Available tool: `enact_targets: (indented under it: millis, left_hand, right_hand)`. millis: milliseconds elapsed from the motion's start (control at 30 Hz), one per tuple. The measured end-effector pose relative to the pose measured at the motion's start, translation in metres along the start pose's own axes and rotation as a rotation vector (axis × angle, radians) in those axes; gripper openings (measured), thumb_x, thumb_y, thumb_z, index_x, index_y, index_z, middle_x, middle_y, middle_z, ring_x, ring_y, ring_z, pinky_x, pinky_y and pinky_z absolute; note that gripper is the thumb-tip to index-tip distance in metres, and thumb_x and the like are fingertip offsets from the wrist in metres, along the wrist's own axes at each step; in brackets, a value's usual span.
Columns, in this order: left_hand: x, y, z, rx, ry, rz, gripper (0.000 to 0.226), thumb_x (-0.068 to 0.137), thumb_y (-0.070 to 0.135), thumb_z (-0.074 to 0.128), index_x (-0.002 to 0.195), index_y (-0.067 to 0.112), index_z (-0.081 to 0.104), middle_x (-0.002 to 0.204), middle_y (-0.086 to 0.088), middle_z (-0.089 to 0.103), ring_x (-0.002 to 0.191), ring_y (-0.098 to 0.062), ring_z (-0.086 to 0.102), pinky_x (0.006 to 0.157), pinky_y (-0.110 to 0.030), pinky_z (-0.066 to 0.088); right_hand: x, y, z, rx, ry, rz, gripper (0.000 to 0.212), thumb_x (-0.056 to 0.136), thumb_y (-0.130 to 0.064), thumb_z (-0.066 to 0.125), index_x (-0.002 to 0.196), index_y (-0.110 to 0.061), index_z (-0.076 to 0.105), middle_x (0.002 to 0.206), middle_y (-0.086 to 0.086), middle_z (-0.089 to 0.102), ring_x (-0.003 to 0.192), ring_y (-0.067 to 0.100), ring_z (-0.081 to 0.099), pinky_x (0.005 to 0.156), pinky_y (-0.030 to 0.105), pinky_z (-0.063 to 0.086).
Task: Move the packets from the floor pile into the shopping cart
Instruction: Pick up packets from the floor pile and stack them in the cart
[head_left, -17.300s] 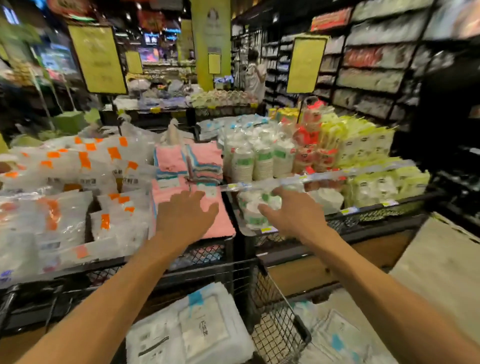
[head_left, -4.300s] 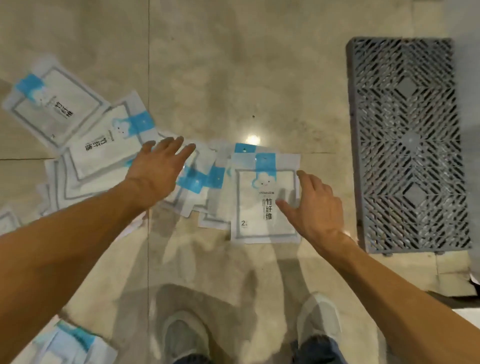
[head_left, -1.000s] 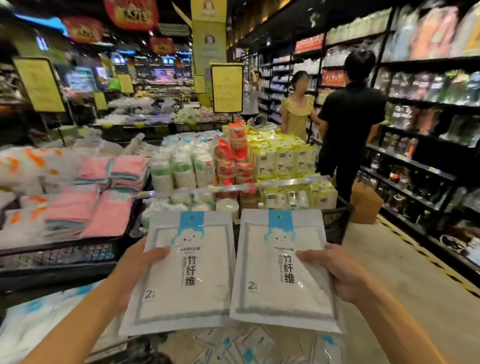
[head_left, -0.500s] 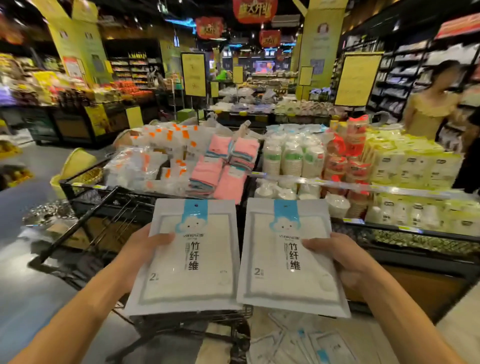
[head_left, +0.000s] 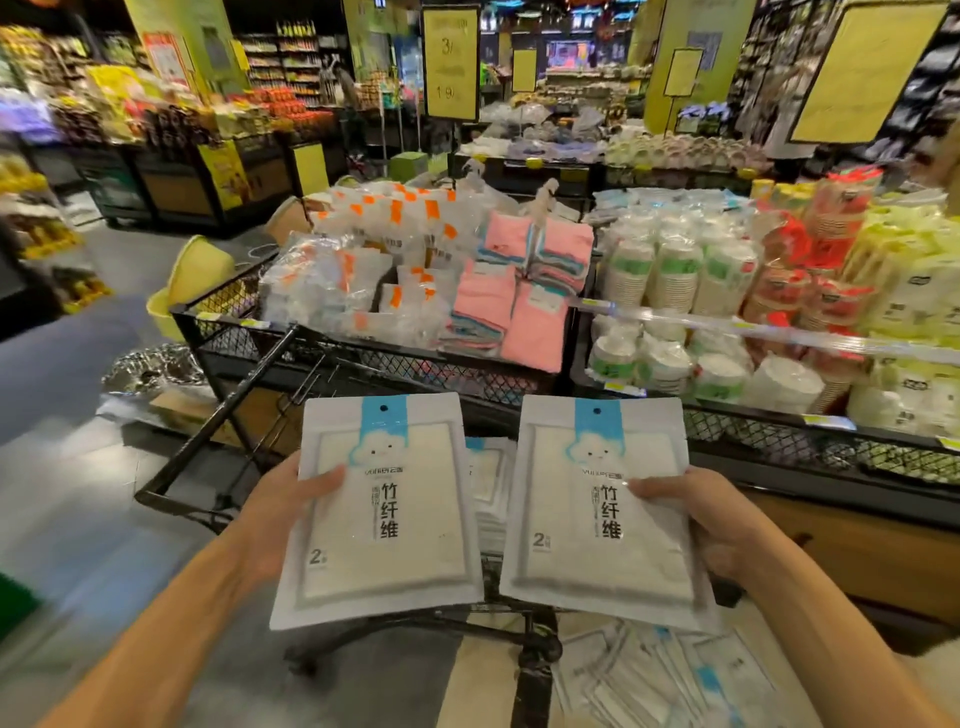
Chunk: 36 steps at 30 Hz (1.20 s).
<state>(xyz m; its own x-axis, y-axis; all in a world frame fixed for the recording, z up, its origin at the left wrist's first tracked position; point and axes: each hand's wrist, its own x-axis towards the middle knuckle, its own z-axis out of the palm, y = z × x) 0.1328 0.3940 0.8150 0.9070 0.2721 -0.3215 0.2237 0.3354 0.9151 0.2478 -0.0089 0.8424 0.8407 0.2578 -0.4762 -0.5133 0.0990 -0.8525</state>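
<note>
Left hand (head_left: 283, 512) is gripping one packet (head_left: 382, 512) by its side edge; right hand (head_left: 714, 519) is gripping another (head_left: 602, 519). Both are hovering above the shopping cart (head_left: 228, 400). Packets appear light, flat, slick-filmed; edge grips suit. More are lying in the floor pile (head_left: 670, 675).

There is only one view, from a wide-angle camera on the person's head. It looks forward and a little down, from close above the hands (head_left: 717, 525) and the shopping cart (head_left: 228, 395). Further ahead it faces the display bins (head_left: 519, 384) and the store aisles, with straight lines curved near the edges.
</note>
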Motion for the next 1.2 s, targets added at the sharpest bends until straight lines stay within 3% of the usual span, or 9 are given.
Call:
enact_targets:
  millis: [100, 233, 333, 533, 767, 933, 1067, 1133, 1200]
  left_hand:
    - [0.031, -0.01, -0.014, -0.012, 0.015, -0.028, 0.039, 0.097, 0.008, 0.058, 0.136, 0.009, 0.055, 0.127, -0.024, 0.067, 0.112, -0.049, 0.066, 0.088, -0.069, 0.054]
    - [0.07, -0.013, -0.03, -0.054, 0.054, -0.095, 0.059, 0.087, 0.012, 0.074, 0.141, 0.01, 0.052, 0.134, -0.027, 0.062, 0.117, -0.052, 0.062, 0.089, -0.071, 0.051]
    - [0.102, -0.01, -0.036, -0.013, 0.145, -0.104, 0.044, 0.093, 0.011, 0.066, 0.136, 0.011, 0.056, 0.126, -0.024, 0.068, 0.11, -0.049, 0.067, 0.087, -0.068, 0.054]
    - [0.16, -0.011, -0.044, 0.04, 0.24, -0.151, 0.037, 0.097, 0.01, 0.061, 0.134, 0.013, 0.056, 0.121, -0.02, 0.071, 0.107, -0.044, 0.07, 0.093, -0.069, 0.051]
    - [0.243, -0.029, -0.078, 0.096, 0.235, -0.236, 0.03, 0.098, 0.008, 0.06, 0.127, 0.017, 0.06, 0.117, -0.017, 0.073, 0.104, -0.042, 0.071, 0.086, -0.062, 0.057]
    - [0.32, -0.058, -0.113, 0.166, 0.275, -0.331, 0.029, 0.094, 0.004, 0.067, 0.12, 0.015, 0.061, 0.109, -0.016, 0.076, 0.091, -0.035, 0.076, 0.079, -0.057, 0.061]
    - [0.38, -0.076, -0.129, 0.217, 0.216, -0.347, 0.024, 0.092, -0.002, 0.067, 0.107, 0.016, 0.062, 0.099, -0.012, 0.075, 0.077, -0.023, 0.076, 0.06, -0.036, 0.06]
    - [0.41, -0.088, -0.135, 0.251, 0.198, -0.36, 0.025, 0.092, -0.002, 0.067, 0.106, 0.018, 0.062, 0.103, -0.011, 0.073, 0.082, -0.024, 0.074, 0.065, -0.037, 0.06]
    - [0.437, -0.103, -0.14, 0.277, 0.188, -0.371, 0.026, 0.093, 0.0, 0.067, 0.108, 0.019, 0.06, 0.11, -0.011, 0.071, 0.095, -0.029, 0.071, 0.081, -0.047, 0.06]
  right_hand:
    - [0.041, 0.005, 0.004, -0.008, 0.009, 0.03, 0.022, 0.089, 0.01, 0.066, 0.11, 0.004, 0.068, 0.1, 0.026, 0.076, 0.074, 0.037, 0.077, 0.054, 0.044, 0.063]
    - [0.112, 0.014, 0.016, -0.007, -0.022, 0.08, 0.037, 0.084, 0.007, 0.071, 0.121, 0.003, 0.066, 0.108, 0.025, 0.076, 0.09, 0.042, 0.076, 0.068, 0.052, 0.065]
    - [0.157, 0.015, 0.033, 0.009, -0.082, 0.119, 0.054, 0.074, 0.003, 0.075, 0.127, 0.002, 0.063, 0.113, 0.026, 0.074, 0.101, 0.045, 0.073, 0.079, 0.057, 0.062]
    - [0.235, 0.012, 0.06, 0.014, -0.116, 0.159, 0.058, 0.075, 0.004, 0.075, 0.131, 0.001, 0.06, 0.117, 0.024, 0.073, 0.106, 0.046, 0.072, 0.095, 0.065, 0.054]
    - [0.312, 0.033, 0.087, -0.038, 0.005, 0.241, 0.043, 0.088, 0.006, 0.07, 0.128, -0.004, 0.06, 0.111, 0.019, 0.077, 0.098, 0.04, 0.076, 0.076, 0.056, 0.063]
    - [0.356, 0.061, 0.11, -0.069, 0.151, 0.323, 0.036, 0.09, 0.004, 0.066, 0.124, 0.0, 0.059, 0.108, 0.022, 0.076, 0.099, 0.043, 0.074, 0.077, 0.053, 0.062]
    - [0.398, 0.091, 0.128, -0.109, 0.259, 0.384, 0.036, 0.087, 0.006, 0.068, 0.123, 0.004, 0.06, 0.106, 0.025, 0.076, 0.101, 0.046, 0.072, 0.085, 0.058, 0.06]
    - [0.421, 0.105, 0.136, -0.136, 0.276, 0.399, 0.035, 0.087, 0.007, 0.067, 0.122, 0.004, 0.062, 0.107, 0.024, 0.076, 0.102, 0.045, 0.072, 0.085, 0.056, 0.06]
    - [0.442, 0.118, 0.143, -0.158, 0.276, 0.413, 0.031, 0.089, 0.006, 0.067, 0.12, 0.003, 0.063, 0.106, 0.022, 0.077, 0.101, 0.042, 0.073, 0.081, 0.052, 0.062]
